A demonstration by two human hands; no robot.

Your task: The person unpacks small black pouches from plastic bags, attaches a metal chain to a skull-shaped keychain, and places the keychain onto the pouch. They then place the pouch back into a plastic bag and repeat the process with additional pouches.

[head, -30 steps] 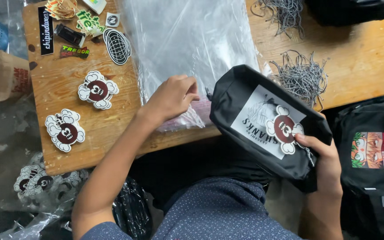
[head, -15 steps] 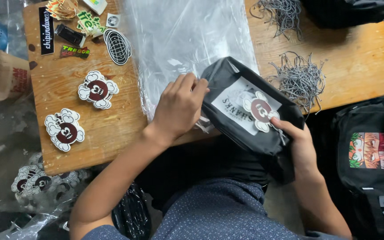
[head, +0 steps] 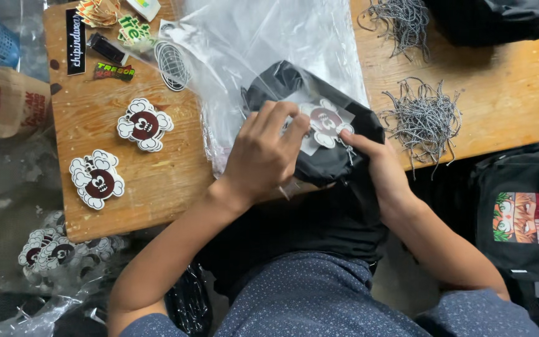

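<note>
The folded black fabric garment with a white-and-maroon cartoon print (head: 319, 134) lies on the wooden worktop (head: 157, 181), long axis slanting from upper left to lower right, half inside the clear plastic bag (head: 251, 56). Left hand (head: 263, 156) fingers grip the garment's near edge; right hand (head: 378, 168) fingers pinch its right end.

1. Two skull-shaped stickers on the tabletop (head: 157, 187): one upper (head: 145, 124), one lower (head: 97, 182).
2. One folded black garment (head: 319, 131), one clear plastic bag (head: 263, 50).
3. Two heaps of speckled cord: far (head: 400, 19), near (head: 422, 118).
4. One oval sticker (head: 171, 64), one long black strip sticker (head: 75, 40).
5. Two hands: left (head: 263, 156), right (head: 385, 171).
</note>
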